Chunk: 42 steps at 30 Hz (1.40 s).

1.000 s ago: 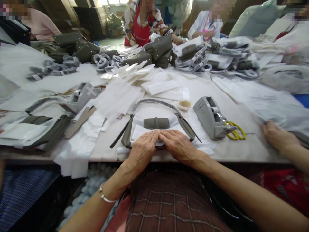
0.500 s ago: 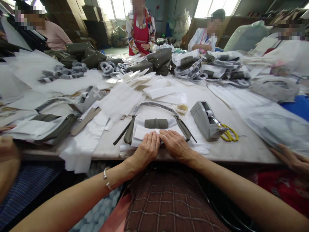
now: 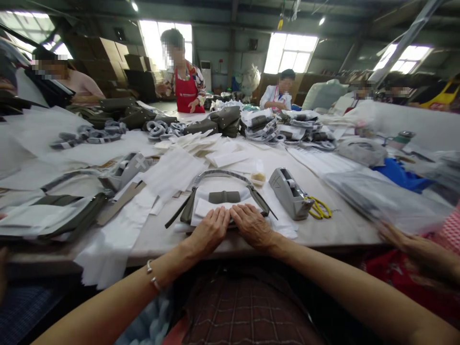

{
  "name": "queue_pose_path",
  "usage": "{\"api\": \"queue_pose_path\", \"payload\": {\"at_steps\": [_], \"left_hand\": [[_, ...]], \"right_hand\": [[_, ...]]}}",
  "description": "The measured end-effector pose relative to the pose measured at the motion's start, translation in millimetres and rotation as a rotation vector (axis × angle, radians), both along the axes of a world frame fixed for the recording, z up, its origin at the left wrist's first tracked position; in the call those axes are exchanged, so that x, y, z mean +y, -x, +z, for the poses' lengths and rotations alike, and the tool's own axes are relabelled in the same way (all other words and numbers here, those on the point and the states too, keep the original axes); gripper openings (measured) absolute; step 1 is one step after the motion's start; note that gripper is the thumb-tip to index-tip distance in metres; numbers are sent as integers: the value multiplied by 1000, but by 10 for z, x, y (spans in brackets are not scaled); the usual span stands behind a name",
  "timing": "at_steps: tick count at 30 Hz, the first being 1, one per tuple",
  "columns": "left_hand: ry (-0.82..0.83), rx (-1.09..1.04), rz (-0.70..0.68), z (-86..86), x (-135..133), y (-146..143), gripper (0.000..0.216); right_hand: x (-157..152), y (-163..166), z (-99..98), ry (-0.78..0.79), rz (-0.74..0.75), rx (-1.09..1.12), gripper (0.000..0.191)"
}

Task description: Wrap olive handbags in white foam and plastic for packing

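An olive-green handbag (image 3: 224,197) lies on the table in front of me, its wrapped handle (image 3: 223,172) arching away from me. White paper (image 3: 205,205) covers much of its front. My left hand (image 3: 210,230) rests flat on the paper at the near edge, fingers stretched out together. Beside it, my right hand (image 3: 252,227) also lies flat on the bag, fingertips nearly touching the left ones. The paper under both palms is hidden. Right of the bag stands a grey tape dispenser (image 3: 292,194), with yellow-handled scissors (image 3: 319,207) beside it.
A small plastic box (image 3: 258,178) sits behind the bag. White sheets (image 3: 179,165) spread to the left, near another tape dispenser (image 3: 125,168) and a second handbag (image 3: 84,218). Piled bags (image 3: 226,120) line the far side. A co-worker's hand (image 3: 397,235) touches plastic film (image 3: 381,196) at right.
The head view has tilted up, showing more windows and ceiling. My hands stay flat on the handbag. The co-worker in the red apron has straightened or shifted posture.
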State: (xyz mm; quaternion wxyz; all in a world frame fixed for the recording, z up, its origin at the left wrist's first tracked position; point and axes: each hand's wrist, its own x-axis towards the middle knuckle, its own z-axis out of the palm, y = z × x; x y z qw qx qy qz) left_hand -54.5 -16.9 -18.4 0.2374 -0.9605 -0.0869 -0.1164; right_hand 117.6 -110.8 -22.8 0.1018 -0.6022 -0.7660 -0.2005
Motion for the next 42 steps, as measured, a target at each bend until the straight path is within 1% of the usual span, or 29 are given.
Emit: {"api": "queue_pose_path", "payload": {"at_steps": [2,4,7,9,12,16,18,21,23,25,29,31,33,35,37,39,40,41,42], "left_hand": [[-24,-2,56,-70,-59,-27,45],[-32,-4,115,-102,-105,-84,46],[-12,-13,167,-71,-132,-164,44],[19,-26,151,-21,-120,-176,44],[92,-44,69,72,-64,-151,42],[171,-81,20,223,74,-133,38],[196,-96,5,304,150,-122,35],[211,-102,-4,378,200,-84,32],[197,-114,1,361,167,-68,32],[149,-171,32,293,105,-75,35],[66,-270,127,142,40,-123,37],[60,-264,108,109,65,-133,35],[65,-276,71,98,105,-115,32],[70,-333,44,87,140,-67,29],[81,-405,25,67,160,1,28],[110,-468,12,45,168,75,30],[130,-489,12,40,171,109,32],[152,-507,16,42,174,141,35],[169,-528,22,51,179,169,37]], "right_hand": [[-4,-9,-50,-21,6,-8,39],[-21,-16,-66,-16,-11,10,41],[-50,-16,-7,42,-29,53,48],[-63,-7,60,88,-37,78,56],[-71,9,139,117,-49,100,67],[-49,14,188,61,-65,55,77],[-15,4,222,13,-50,16,78],[62,-17,304,-9,-1,-3,71],[117,-25,362,15,36,-15,67],[159,-15,406,49,60,-29,66],[192,55,453,118,36,-12,64],[189,89,485,148,24,13,62],[185,79,552,193,60,78,63],[205,-18,660,245,109,252,65],[275,-231,784,244,94,514,59],[409,-553,868,168,-28,712,47],[496,-738,876,127,-120,728,43],[589,-926,855,101,-226,684,43],[684,-1106,802,98,-336,580,44]]}}
